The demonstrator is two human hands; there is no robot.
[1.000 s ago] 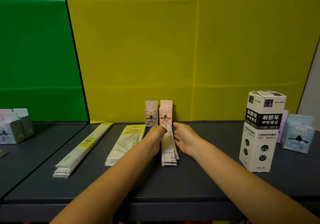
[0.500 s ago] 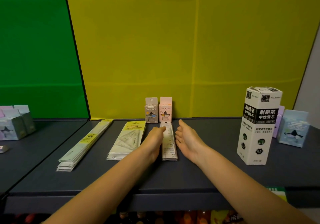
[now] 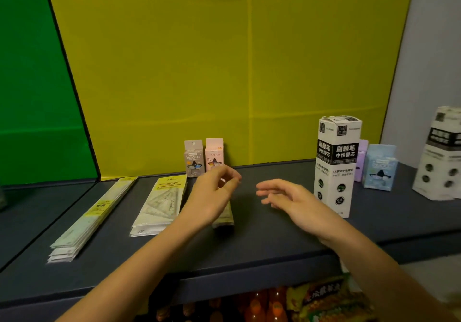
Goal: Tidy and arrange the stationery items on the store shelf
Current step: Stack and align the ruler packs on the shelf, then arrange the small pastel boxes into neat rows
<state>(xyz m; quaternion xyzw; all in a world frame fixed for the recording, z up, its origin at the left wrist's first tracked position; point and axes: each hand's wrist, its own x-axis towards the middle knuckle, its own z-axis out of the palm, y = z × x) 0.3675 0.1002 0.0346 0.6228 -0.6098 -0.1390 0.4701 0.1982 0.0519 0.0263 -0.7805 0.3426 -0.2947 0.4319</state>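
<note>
**Both hands bare above the shelf**

The stationery lies in neat rows on the dark shelf (image 3: 262,244). From the left there is a stack of long ruler packs (image 3: 92,218), then a stack of set-square packs (image 3: 162,203) with yellow headers, then a narrow ruler stack (image 3: 225,218) – this last one mostly hidden behind the left hand (image 3: 212,194). Behind it stand a grey box (image 3: 194,158) and a pink box (image 3: 214,152), upright against the yellow back wall.

The left hand hangs over the narrow stack with its fingers loosely curled, thumb near the fingertips, holding nothing. The right hand (image 3: 287,197) hovers near it, fingers relaxed and spread, touching nothing.

To the right a tall white box (image 3: 335,164) reads "刷题笔 中性替芯" – with "0.5" low down. Beside it stand a purple box (image 3: 362,159) and a blue box (image 3: 380,165), their print too blurred to read.
</note>
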